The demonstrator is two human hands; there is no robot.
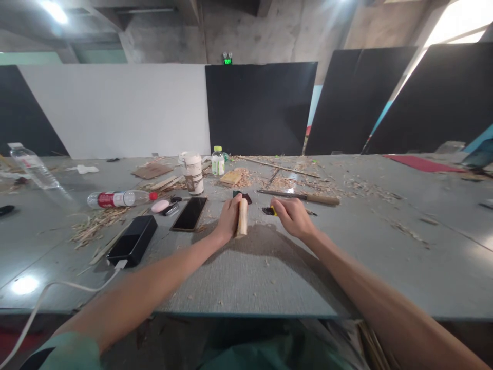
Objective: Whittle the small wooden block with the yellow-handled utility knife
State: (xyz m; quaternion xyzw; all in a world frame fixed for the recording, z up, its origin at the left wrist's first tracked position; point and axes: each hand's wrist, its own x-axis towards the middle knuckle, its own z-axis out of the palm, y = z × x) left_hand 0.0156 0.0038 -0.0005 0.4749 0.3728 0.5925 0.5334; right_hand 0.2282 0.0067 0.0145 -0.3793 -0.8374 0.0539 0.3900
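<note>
A wide grey table [269,277] fills the view, backed by a white panel [115,110] and a black panel [260,108] standing upright behind its far edge. Wood shavings [292,181] lie scattered over the far middle of the tabletop.

To the left of the hands a black power bank [133,240] lies flat with a white cable [57,285] plugged into its near end. Just beside it, a dark phone [190,213] lies face up. Farther left a water bottle [119,198] with a red label and cap lies on its side. A paper cup [193,173] stands upright behind the phone, and a small green-capped bottle [217,161] stands near it. A long blade with a wooden handle [300,196] lies across the table just beyond the hands.

Both forearms reach forward over the near edge. The left hand [229,218] grips a pale wooden piece [242,218], fingers wrapped along its left side. The piece rests on the table at the centre, its length pointing away from the person. The right hand [295,216] is curled closed around a black and yellow tool [269,210], whose tip pokes out towards the wooden piece, near it but apart.
</note>
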